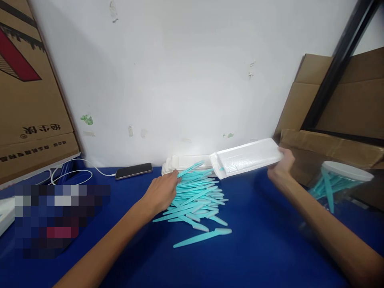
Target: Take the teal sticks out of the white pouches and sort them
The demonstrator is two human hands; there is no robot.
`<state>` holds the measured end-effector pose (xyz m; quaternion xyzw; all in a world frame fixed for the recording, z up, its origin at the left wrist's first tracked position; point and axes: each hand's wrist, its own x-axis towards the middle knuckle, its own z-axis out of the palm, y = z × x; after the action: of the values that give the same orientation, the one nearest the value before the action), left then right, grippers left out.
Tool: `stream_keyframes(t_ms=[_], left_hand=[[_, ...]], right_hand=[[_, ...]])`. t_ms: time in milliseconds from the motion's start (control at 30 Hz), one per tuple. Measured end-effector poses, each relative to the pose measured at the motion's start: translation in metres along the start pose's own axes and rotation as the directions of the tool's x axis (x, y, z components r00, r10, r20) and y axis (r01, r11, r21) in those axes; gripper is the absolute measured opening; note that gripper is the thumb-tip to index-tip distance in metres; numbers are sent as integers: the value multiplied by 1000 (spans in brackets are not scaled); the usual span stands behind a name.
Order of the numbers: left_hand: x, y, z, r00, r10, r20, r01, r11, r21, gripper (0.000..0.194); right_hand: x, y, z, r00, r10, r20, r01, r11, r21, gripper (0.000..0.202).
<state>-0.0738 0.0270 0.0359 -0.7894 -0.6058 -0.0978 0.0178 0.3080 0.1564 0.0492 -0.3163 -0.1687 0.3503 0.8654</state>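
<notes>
A pile of turquoise razors is being borne by a blue tabletop. At the pile's upper left edge, a few raised razors are being pinched at the thumb of the left hand; its other fingers are being hidden from view, so how they are set cannot be told. These raised razors are being pointed toward the open end of a white packet.

The packet is being held, slightly tilted, above and to the right of the pile, with its open end being kept close to the pile's far right edge. A bit of turquoise is being shown at that opening. The packet's far end is being gripped by the right hand, some of whose fingers are being covered by the packet.

Directly behind the pile, a stack of white packets is being seen against the wall. In front of the pile, one single razor is being left apart. To the pile's left, a phone is being joined to a white cable. Well to the pile's right, more razors are being held in a clear container, under a white oval top.
</notes>
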Motion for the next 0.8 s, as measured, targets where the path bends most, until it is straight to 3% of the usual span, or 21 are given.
stream_keyframes(t_ms=[167,367,500,800], left_hand=[[1,0,4,1000,20,6,-20,999,43,22],[-2,7,5,999,40,9,-40,999,33,23],[-2,9,4,1000,26,1,-26,999,32,27],[-2,9,9,1000,7,13,-7,998,64,32]], right_hand=[[15,-6,-7,999,-40,-38,40,999,9,7],[10,-18,1,991,-69,114,65,997,38,16],[-1,-15,6,978,-23,209,23,1000,0,13],[0,-13,4,970,8,241,-1,1000,-26,27]])
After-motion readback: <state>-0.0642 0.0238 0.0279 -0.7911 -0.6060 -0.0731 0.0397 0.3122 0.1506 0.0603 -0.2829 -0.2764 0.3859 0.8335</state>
